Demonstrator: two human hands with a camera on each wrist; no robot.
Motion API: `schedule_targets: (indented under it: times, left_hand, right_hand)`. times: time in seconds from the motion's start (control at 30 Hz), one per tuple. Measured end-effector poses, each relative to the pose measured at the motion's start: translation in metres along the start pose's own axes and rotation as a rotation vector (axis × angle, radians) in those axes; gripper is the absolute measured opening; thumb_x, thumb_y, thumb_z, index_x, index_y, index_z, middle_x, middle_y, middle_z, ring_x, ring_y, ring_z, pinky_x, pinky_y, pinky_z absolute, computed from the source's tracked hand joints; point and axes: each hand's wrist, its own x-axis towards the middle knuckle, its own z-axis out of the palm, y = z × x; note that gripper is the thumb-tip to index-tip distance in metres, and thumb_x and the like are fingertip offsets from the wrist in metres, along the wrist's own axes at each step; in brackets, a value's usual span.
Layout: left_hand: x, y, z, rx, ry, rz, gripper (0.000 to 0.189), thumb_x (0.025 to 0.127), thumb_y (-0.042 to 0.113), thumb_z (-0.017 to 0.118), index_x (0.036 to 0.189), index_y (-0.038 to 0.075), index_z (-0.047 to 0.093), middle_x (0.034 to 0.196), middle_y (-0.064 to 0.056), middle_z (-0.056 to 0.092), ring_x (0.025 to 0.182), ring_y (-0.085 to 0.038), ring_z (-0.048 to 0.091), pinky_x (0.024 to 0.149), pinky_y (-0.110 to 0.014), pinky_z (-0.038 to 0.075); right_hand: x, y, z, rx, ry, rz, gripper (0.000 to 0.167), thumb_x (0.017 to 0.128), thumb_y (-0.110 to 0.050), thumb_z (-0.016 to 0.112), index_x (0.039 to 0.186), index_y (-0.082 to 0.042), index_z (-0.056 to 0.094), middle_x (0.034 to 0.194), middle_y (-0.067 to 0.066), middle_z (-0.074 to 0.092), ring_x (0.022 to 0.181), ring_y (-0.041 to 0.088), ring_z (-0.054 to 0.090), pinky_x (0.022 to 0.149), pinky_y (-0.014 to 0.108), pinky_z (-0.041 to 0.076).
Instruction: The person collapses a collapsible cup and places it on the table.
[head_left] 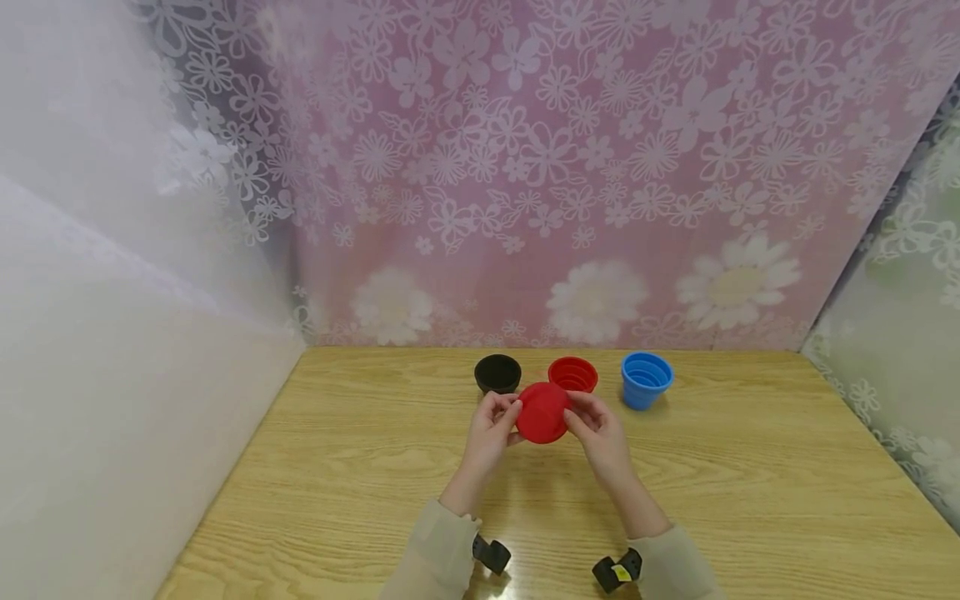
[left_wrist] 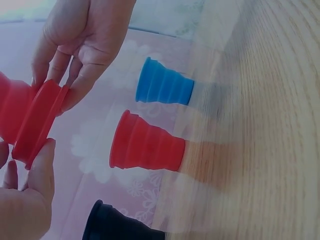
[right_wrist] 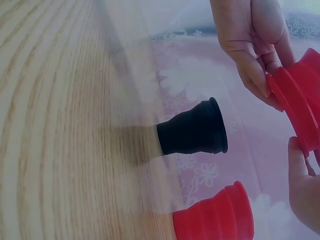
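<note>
Both hands hold up a red collapsible cup [head_left: 543,413] above the table, its round base side facing the head camera. My left hand [head_left: 491,427] pinches the cup's left edge between thumb and fingers. At the opposite edge, my right hand [head_left: 602,432] grips it the same way. Both wrist views show the cup's wide rim band [left_wrist: 41,120] between the two hands, with a narrower part beyond it. Behind the hands stand a black cup [right_wrist: 194,129], a second red cup [left_wrist: 147,142] and a blue cup [head_left: 646,382], all upright with ridged walls.
The wood-grain table [head_left: 337,467] reaches back to a pink flowered curtain [head_left: 480,167]. A pale wall [head_left: 135,375] borders it on the left, and a flowered sheet [head_left: 907,358] on the right. Each wrist carries a small black device [head_left: 491,554].
</note>
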Motion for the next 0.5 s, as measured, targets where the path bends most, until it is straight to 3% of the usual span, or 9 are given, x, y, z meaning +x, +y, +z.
schedule_targets:
  times: [0.3, 0.5]
  left_hand:
    - [-0.001, -0.001, -0.001, 0.022, -0.018, -0.004, 0.018, 0.086, 0.004, 0.056, 0.085, -0.008, 0.043, 0.102, -0.011, 0.053, 0.074, -0.014, 0.059, 0.06, -0.033, 0.052]
    - [-0.009, 0.013, 0.002, 0.022, -0.083, -0.002, 0.02, 0.086, -0.001, 0.053, 0.102, -0.009, 0.043, 0.099, -0.008, 0.053, 0.075, -0.011, 0.058, 0.061, -0.034, 0.052]
  right_hand:
    - [0.001, -0.001, 0.0, -0.013, 0.004, -0.02, 0.032, 0.085, -0.004, 0.057, 0.116, 0.001, 0.05, 0.111, 0.014, 0.05, 0.095, 0.014, 0.053, 0.078, 0.023, 0.047]
    - [0.001, 0.001, 0.0, -0.028, 0.01, -0.025, 0.033, 0.086, -0.009, 0.058, 0.116, 0.001, 0.049, 0.11, 0.012, 0.051, 0.094, 0.014, 0.054, 0.076, 0.023, 0.048]
